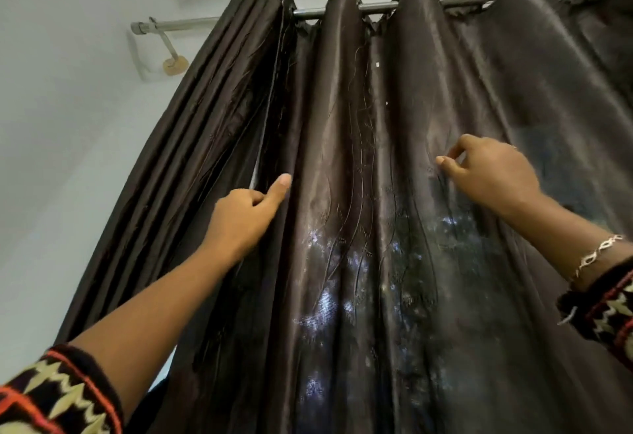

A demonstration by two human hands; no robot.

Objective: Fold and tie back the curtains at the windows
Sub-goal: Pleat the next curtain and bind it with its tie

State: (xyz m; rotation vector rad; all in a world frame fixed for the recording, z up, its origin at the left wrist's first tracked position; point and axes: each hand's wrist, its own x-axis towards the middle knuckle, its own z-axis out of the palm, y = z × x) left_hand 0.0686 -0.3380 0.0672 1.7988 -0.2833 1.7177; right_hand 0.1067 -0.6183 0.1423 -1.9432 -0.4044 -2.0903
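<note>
The scene is rather dim, with soft, even light and no hard shadows. The dark brown curtain (342, 125) is lit from behind: in its lower middle part, daylight comes through the weave as bluish-white speckles. Its satin folds carry long pale sheens, strongest near the top. The wall (68, 125) at the left is pale grey-blue and evenly lit. The wide lens bends the curtain rod (376, 7) and bows the leftmost folds outward. The picture is a little soft overall. The left hand (239, 217) and the right hand (489, 173) have slightly blurred edges, and the patterned sleeve (58, 396) in the bottom left corner looks stretched and soft.
</note>
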